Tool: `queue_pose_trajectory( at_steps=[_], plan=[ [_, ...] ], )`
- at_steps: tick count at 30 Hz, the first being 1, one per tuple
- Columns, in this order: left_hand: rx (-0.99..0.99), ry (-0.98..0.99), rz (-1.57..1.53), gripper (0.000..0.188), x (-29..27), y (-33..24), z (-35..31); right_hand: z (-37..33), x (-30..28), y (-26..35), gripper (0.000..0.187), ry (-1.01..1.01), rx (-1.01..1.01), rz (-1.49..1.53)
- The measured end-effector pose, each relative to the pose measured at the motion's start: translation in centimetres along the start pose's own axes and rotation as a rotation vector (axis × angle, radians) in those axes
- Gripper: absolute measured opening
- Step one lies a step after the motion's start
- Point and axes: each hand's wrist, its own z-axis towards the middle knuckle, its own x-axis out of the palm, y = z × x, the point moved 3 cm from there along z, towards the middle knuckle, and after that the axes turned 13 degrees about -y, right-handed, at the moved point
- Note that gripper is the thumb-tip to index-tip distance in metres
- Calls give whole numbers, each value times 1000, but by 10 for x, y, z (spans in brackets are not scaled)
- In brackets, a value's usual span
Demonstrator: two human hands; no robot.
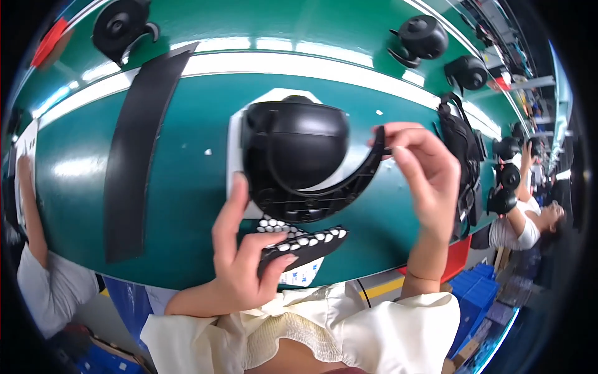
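In front of me a black rounded plastic housing [311, 143] rests on a white pad [235, 143]. A curved, ribbed black arm [349, 192] sweeps from its near side up to the right. My right hand [430, 168] pinches the tip of that arm between thumb and fingers; whether something small is also in the pinch, I cannot make out. Between the fingers of my left hand [240, 262] is a black sheet [311, 248] dotted with round white pads. One left finger is stretched up against the housing's left edge. Printed white paper [304, 272] shows beneath the sheet.
A long black strip [134, 162] lies on the green table to the left. Similar black housings [121, 28] stand on the far belt. At the right is a black bag-like bundle [458, 162]. Other people work at both sides; blue crates [473, 293] sit lower right.
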Motion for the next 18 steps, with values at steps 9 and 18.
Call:
queue_pose_trajectory(
  at_steps=[9, 18],
  plan=[
    [43, -71, 44, 26, 11, 0, -3, -3, 1, -4, 7, -70, -199, -88],
    [27, -39, 65, 25, 9, -5, -4, -27, 16, 5, 31, -144, -871, -884]
  ],
)
